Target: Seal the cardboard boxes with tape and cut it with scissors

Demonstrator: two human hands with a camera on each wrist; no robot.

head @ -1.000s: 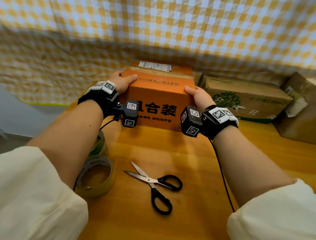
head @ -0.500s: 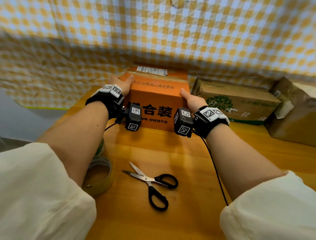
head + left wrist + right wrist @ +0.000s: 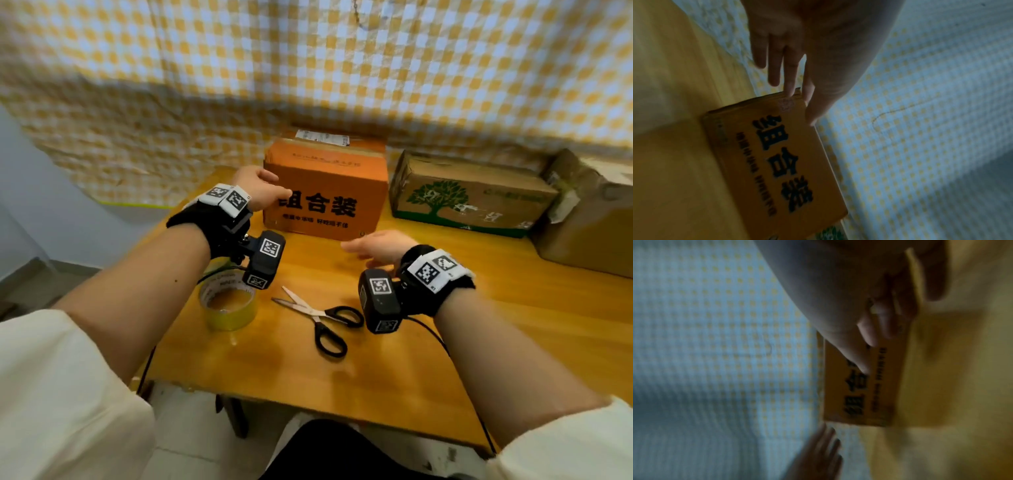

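Observation:
An orange cardboard box (image 3: 325,192) with black characters stands at the back of the wooden table (image 3: 342,377), its top flaps closed. My left hand (image 3: 260,186) hovers by the box's left front corner, fingers straight and apart from it (image 3: 789,78). My right hand (image 3: 373,245) floats low in front of the box with relaxed fingers, holding nothing (image 3: 875,331). A roll of clear tape (image 3: 227,303) lies under my left wrist. Black-handled scissors (image 3: 323,317) lie open between my forearms.
A brown box with a green tree print (image 3: 469,198) stands right of the orange one, and another brown box (image 3: 589,219) sits at the far right. A yellow checked cloth (image 3: 308,68) hangs behind. The table's near edge (image 3: 308,407) is close to my lap.
Both hands have let go of the orange box's sides and drawn back toward me. The box now stands farther back on the table, and my view has pulled away.

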